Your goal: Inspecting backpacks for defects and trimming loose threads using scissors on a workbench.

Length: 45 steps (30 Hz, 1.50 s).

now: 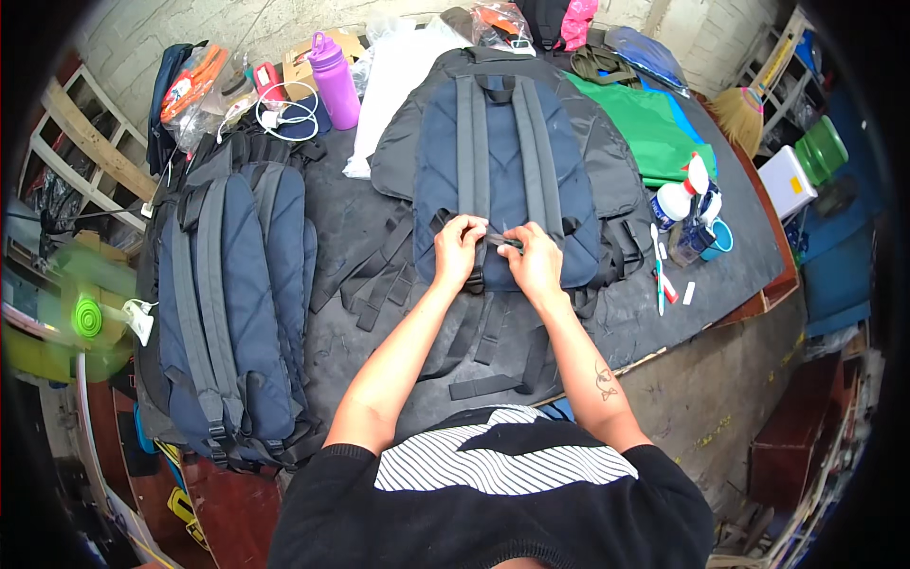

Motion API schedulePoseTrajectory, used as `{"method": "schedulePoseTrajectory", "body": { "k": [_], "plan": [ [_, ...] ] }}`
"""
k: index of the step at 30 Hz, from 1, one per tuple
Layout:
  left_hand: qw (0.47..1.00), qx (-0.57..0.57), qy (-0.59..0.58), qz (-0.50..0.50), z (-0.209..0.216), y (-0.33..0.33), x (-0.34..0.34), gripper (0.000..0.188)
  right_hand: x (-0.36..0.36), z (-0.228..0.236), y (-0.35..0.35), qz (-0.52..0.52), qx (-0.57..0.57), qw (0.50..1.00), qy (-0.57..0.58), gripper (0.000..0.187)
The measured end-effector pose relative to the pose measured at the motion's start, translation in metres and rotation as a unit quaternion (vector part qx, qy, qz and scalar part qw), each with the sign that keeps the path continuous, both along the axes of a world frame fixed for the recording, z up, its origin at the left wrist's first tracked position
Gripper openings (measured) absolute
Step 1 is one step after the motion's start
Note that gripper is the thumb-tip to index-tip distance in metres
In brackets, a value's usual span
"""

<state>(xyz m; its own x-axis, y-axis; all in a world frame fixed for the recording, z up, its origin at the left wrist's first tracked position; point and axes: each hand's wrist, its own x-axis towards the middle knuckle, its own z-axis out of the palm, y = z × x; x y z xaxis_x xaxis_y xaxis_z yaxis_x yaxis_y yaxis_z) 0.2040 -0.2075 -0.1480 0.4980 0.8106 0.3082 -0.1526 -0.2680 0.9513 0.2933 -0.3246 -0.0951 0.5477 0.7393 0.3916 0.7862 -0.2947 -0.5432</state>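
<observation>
No wording we can read here!
Over toward the right edge of the black table (739,270), a white spray bottle (676,197) shows a bluish label (663,211), its print too small to make out.

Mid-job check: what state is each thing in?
Left hand: pinching dark strip
Right hand: pinching dark strip
Dark strip: held between both hands
Central navy backpack: lying strap-side up
Left-side navy backpack: lying strap-side up
Purple bottle: upright, capped
Spray bottle: upright
Green fan: blurred, apparently spinning

Passage between left backpack (256,294) and middle backpack (502,171) (loose straps (373,308) intrude); spray bottle (674,203), blue cup (722,236) obstruct right.
</observation>
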Motion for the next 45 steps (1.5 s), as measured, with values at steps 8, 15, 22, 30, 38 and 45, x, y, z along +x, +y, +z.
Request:
{"method": "schedulePoseTrajectory", "body": {
  "k": [8,15,22,30,38,45],
  "plan": [
    [0.993,0.107,0.036,0.028,0.004,-0.003,0.002,0.004,-0.002,-0.002,0.008,0.013,0.02,0.999,-0.032,0.016],
    [0.987,-0.055,-0.128,0.08,0.014,-0.01,-0.014,0.014,0.002,0.017,-0.008,-0.041,0.176,0.983,0.013,0.019],
    [0.988,0.14,0.045,0.044,0.034,-0.072,-0.085,0.022,0.079,-0.025,-0.129,-0.293,0.166,0.94,0.043,0.033],
    [0.898,0.378,0.174,-0.144,0.083,-0.123,-0.038,0.049,0.105,-0.046,-0.163,-0.36,0.029,0.922,-0.143,0.022],
    [0.889,0.227,0.376,0.129,0.049,-0.016,0.006,0.062,0.194,-0.056,-0.204,-0.406,-0.16,0.896,-0.076,0.02],
    [0.898,-0.396,-0.075,-0.177,0.04,0.016,0.008,0.037,0.192,-0.037,-0.174,-0.34,0.191,0.917,0.084,0.019]
  ]
}}
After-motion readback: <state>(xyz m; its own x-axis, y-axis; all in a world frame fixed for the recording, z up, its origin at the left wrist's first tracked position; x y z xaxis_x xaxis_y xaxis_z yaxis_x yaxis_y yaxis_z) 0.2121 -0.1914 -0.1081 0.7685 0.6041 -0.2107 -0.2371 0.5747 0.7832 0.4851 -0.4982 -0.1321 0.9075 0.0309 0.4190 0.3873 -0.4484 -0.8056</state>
